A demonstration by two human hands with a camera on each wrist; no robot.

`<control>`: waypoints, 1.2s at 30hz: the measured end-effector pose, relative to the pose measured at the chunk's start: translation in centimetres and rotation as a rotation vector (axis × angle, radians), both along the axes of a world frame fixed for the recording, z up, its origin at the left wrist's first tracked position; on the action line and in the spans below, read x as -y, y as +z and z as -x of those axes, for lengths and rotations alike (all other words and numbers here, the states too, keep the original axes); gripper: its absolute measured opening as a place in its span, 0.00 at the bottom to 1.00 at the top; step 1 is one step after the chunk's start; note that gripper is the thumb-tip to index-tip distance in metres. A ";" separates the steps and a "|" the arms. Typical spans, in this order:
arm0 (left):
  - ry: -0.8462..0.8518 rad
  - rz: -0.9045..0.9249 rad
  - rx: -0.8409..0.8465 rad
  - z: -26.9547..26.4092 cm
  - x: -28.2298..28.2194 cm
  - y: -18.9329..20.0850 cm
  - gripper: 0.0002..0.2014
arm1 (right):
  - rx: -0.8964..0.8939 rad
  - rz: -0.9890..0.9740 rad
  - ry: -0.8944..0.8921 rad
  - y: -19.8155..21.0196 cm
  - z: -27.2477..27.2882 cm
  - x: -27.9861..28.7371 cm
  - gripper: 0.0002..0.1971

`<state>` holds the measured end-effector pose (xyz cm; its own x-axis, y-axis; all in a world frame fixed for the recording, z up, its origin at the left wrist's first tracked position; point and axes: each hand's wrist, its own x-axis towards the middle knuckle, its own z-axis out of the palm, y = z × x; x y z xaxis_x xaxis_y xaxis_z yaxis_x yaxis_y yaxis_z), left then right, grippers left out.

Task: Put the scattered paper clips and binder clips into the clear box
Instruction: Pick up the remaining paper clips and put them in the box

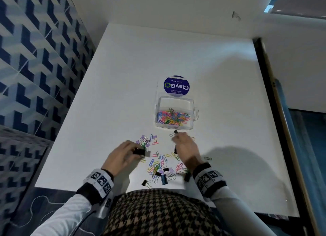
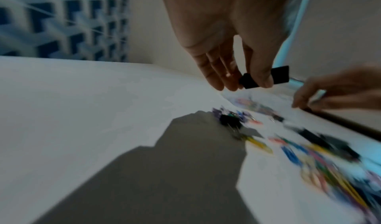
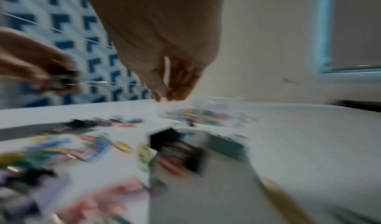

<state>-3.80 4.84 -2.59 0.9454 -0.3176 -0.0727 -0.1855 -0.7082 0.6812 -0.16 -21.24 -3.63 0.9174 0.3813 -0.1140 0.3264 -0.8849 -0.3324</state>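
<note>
White table (image 1: pixel 123 77), smooth and matte; its far half lay bare, near edge just below the clutter. Blue geometric tiled wall (image 1: pixel 35 59) ran along the left side, a dark strip (image 1: pixel 264 94) along the right edge.

Clear box (image 1: pixel 174 115), rigid see-through plastic with rounded corners, sat open right of centre, lid (image 1: pixel 176 86) tipped back showing a round blue sticker. Coloured wire paper clips filled its floor.

Scattered paper clips (image 1: pixel 157 163) and binder clips (image 1: pixel 163 177) lay between the box and the near edge, with a lilac cluster (image 1: pixel 145 139) to the left.

Left hand (image 2: pixel 237 61) was raised off the table, thumb and fingers pinching a black binder clip (image 2: pixel 249 81).

Right hand (image 1: pixel 185 146) hovered just before the box, fingertips drawn together; the wrist view was blurred, so I could not tell whether they held anything. A small black binder clip (image 1: pixel 175 132) lay by its fingertips.
</note>
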 end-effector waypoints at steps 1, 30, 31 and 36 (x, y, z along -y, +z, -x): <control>0.116 0.046 -0.002 -0.3 -0.5 -0.1 0.12 | -0.007 -0.029 0.134 0.3 0.0 -1.5 0.22; -0.477 -0.406 -0.095 0.8 1.3 -1.9 0.29 | -0.281 0.164 0.362 -0.6 0.3 -2.5 0.31; -0.488 -0.410 -0.106 0.6 2.2 -1.7 0.27 | -0.281 0.156 0.369 -0.6 0.4 -2.5 0.29; -0.414 -0.413 -0.095 -0.3 5.4 -2.2 0.22 | -0.265 0.076 0.296 -0.5 0.4 -2.9 0.13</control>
<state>-3.51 -0.52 -4.81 0.7321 -0.5861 -0.3471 -0.4548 -0.7999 0.3915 -0.58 -18.33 -4.11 0.7040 0.6063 -0.3698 0.4830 -0.7905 -0.3766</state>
